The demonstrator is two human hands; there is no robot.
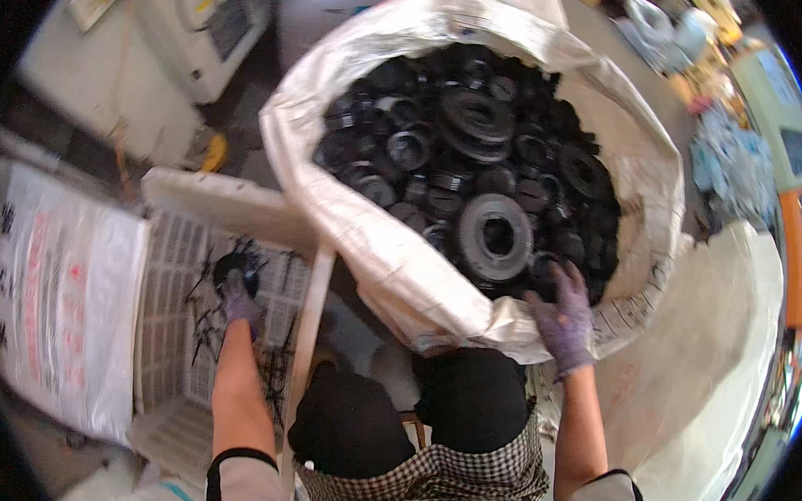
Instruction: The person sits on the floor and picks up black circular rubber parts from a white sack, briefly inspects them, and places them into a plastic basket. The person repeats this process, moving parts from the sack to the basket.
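My left hand point(239, 302), in a purple glove, reaches down into a white slatted plastic crate point(167, 305). Its fingers are on a black round part point(229, 267); thin black scraps point(206, 338) lie around it on the crate's floor. At the near rim of a large white woven bulk bag point(415, 251) is my right hand point(565, 319), also gloved, its fingers spread and nothing plainly held. A black round part point(543, 267) lies by its fingertips. Black ring-shaped plastic parts fill much of the bag, among them a wide greyish ring point(495, 235) and a stepped disc point(476, 121).
A white printed sack point(67, 299) lies left of the crate. Grey machine housings point(116, 61) stand at upper left. To the right are a pale sack point(697, 365) and bluish plastic bags point(734, 157). My knees point(471, 399) are close to the bag's near side.
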